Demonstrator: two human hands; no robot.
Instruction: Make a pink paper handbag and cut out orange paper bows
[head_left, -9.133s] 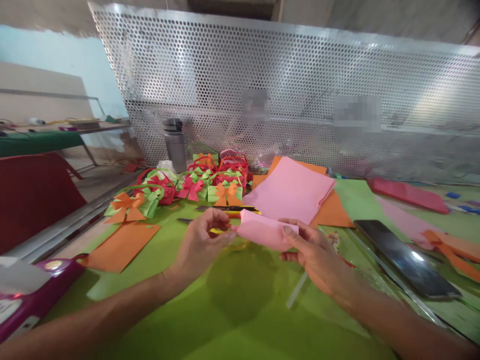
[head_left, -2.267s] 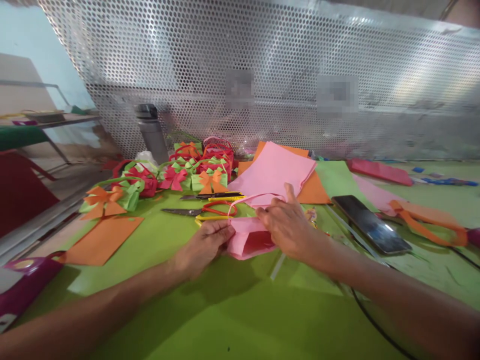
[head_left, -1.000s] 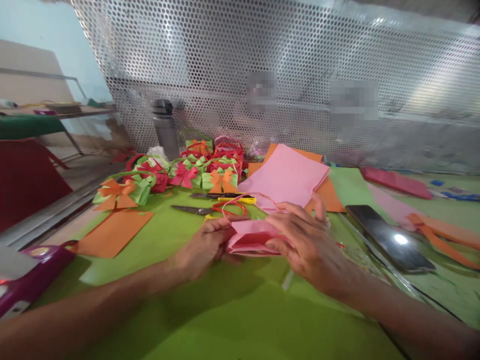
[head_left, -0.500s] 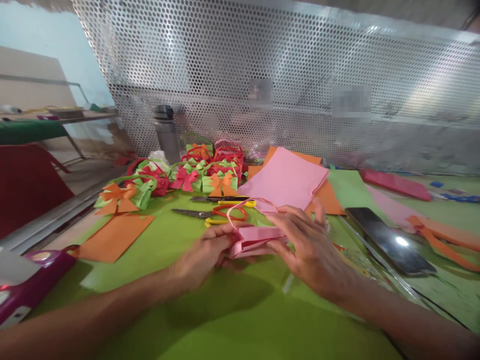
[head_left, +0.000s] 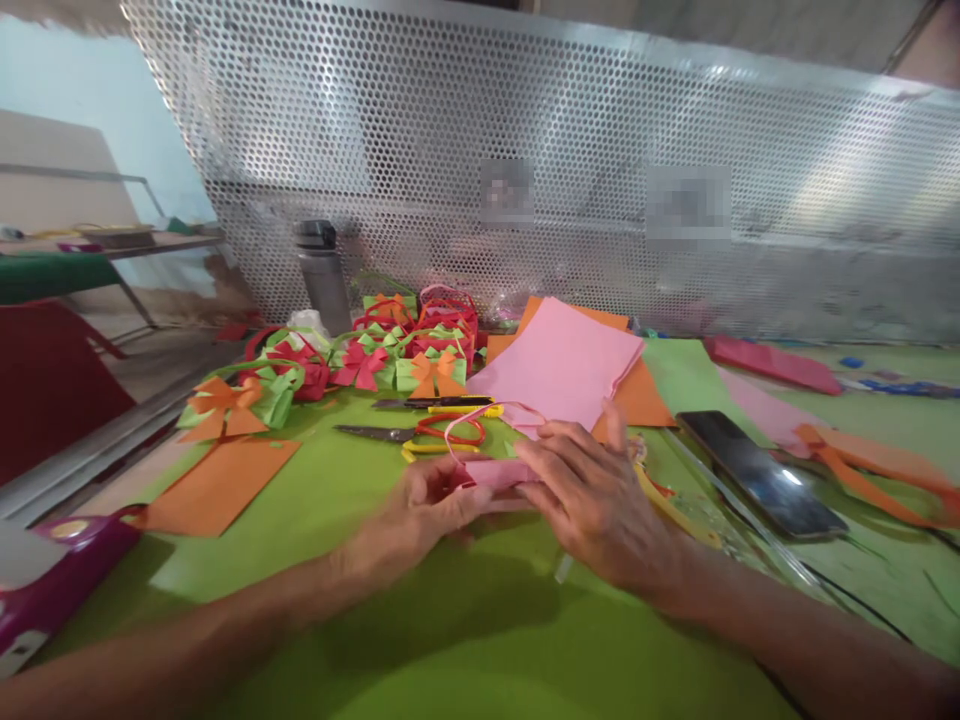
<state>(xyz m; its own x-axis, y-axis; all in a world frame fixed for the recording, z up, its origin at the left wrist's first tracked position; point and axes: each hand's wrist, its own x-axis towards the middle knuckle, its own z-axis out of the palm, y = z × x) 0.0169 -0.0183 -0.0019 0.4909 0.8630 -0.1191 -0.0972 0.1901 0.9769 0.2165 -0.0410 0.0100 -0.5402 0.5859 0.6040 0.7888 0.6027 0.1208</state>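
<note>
A small pink paper bag (head_left: 499, 472) with a thin looped handle is held above the green table between both hands. My left hand (head_left: 431, 505) is closed on its left end, the thumb lying along the near side. My right hand (head_left: 592, 490) grips the right end, its fingers laid over the top edge. Most of the bag's ends are hidden by the fingers. Just beyond the hands lie scissors (head_left: 442, 432) with orange and yellow handles, and a yellow-and-black cutter knife (head_left: 450, 404) behind them.
Several small red and green paper bags with bows (head_left: 360, 360) stand at the back left near a grey bottle (head_left: 324, 280). Pink sheets (head_left: 562, 350) lie at the back, a phone (head_left: 757, 470) at right, an orange paper piece (head_left: 221, 485) at left. A perforated metal panel (head_left: 420, 120) rises behind.
My left thumb has moved onto the near side of the pink bag, and the bag's opening looks narrower. My right hand stays on the right end. The view has shifted slightly.
</note>
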